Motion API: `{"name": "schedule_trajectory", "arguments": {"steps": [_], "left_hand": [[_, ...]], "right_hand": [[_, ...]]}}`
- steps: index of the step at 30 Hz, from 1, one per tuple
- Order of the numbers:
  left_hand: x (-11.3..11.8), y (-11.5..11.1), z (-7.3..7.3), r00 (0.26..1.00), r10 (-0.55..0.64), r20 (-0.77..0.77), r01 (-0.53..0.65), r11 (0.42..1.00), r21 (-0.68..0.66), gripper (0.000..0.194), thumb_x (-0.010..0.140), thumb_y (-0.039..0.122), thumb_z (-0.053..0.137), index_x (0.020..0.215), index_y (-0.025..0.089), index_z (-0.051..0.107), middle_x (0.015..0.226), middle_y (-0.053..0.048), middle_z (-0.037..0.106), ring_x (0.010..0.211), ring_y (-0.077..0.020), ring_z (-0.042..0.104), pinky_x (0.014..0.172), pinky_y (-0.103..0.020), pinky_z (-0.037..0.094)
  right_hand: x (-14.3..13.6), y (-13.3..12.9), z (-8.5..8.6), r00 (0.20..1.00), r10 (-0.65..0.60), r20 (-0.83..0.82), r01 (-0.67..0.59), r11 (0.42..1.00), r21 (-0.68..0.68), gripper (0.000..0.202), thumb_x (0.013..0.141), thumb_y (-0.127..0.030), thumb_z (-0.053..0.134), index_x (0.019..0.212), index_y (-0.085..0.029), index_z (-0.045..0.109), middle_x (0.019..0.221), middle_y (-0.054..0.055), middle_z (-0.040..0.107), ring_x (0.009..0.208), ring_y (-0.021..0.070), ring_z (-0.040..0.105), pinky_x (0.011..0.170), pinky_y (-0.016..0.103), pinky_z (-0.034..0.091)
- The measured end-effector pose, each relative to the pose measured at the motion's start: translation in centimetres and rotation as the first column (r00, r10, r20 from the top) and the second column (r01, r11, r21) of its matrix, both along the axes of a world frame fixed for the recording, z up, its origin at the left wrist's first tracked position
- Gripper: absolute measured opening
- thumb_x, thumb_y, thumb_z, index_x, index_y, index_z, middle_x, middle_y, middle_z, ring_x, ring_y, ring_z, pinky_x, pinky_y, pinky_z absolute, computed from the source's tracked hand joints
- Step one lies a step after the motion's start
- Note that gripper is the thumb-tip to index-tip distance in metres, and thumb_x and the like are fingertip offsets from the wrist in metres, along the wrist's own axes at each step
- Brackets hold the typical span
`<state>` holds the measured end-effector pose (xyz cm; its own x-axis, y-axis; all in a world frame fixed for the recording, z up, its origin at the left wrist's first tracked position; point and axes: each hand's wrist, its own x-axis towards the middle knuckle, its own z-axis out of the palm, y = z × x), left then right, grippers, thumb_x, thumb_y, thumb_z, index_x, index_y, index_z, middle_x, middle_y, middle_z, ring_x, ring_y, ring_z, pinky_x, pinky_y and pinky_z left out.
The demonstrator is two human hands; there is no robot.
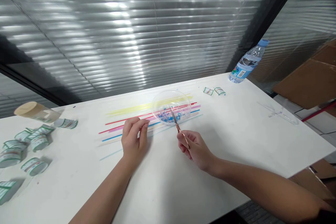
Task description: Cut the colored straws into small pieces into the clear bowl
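My right hand (pixel 195 148) grips a pair of scissors (pixel 176 123) by the copper-coloured handles. Their blades point away from me, over the near part of a clear plastic bowl (pixel 189 106). Small blue and purple cut pieces (pixel 168 115) lie in the bowl. To its left, my left hand (pixel 134 138) is closed with thumb and fingertips together; what they pinch, if anything, I cannot make out. Long thin straws run sideways by the bowl and my left hand: yellow straws (pixel 128 109), a red straw (pixel 110 123), a blue straw (pixel 111 138) and pale ones.
Several green-and-white printed paper rolls (pixel 34 166) and a tan-lidded container (pixel 36 111) stand at the left. Two small printed pieces (pixel 208 91) lie behind. A water bottle (pixel 246 64) stands at the back right corner, a clear plastic item (pixel 282 112) at the right edge.
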<state>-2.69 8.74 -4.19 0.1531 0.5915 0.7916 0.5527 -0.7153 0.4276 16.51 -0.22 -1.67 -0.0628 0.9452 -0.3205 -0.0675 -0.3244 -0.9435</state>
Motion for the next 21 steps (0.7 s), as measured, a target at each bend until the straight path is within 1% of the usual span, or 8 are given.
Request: {"name": "schedule_trajectory", "arguments": {"steps": [9, 16, 21], "left_hand": [[0.04, 0.03, 0.05, 1.000, -0.005, 0.003, 0.005, 1.000, 0.006, 0.011, 0.090, 0.018, 0.052, 0.094, 0.019, 0.062, 0.085, -0.004, 0.054, 0.074, -0.0128, 0.057, 0.064, -0.028, 0.053], [0.07, 0.01, 0.07, 0.999, -0.035, 0.012, 0.035, 0.998, 0.044, 0.015, 0.088, 0.012, 0.054, 0.096, 0.020, 0.063, 0.087, -0.003, 0.054, 0.075, -0.0124, 0.056, 0.065, -0.027, 0.051], [0.18, -0.15, 0.28, 0.999, -0.046, 0.019, 0.045, 0.999, 0.027, 0.015, 0.087, 0.013, 0.054, 0.098, 0.020, 0.062, 0.090, -0.004, 0.054, 0.078, -0.0126, 0.056, 0.060, -0.024, 0.053]], "right_hand": [[-0.02, 0.00, -0.13, 1.000, -0.008, -0.010, 0.008, 1.000, -0.010, 0.064, 0.076, -0.075, 0.052, 0.062, -0.014, 0.038, 0.057, -0.003, 0.037, 0.048, 0.0024, 0.028, 0.047, 0.019, 0.020], [-0.17, -0.03, -0.30, 0.999, -0.032, -0.030, 0.033, 0.999, 0.015, 0.061, 0.079, -0.070, 0.054, 0.061, -0.014, 0.036, 0.057, -0.003, 0.036, 0.049, 0.0023, 0.027, 0.048, 0.019, 0.020], [-0.19, -0.08, -0.45, 0.999, -0.029, -0.033, 0.029, 0.999, 0.014, 0.059, 0.080, -0.067, 0.054, 0.061, -0.015, 0.035, 0.057, -0.003, 0.035, 0.051, 0.0029, 0.027, 0.048, 0.019, 0.020]]}}
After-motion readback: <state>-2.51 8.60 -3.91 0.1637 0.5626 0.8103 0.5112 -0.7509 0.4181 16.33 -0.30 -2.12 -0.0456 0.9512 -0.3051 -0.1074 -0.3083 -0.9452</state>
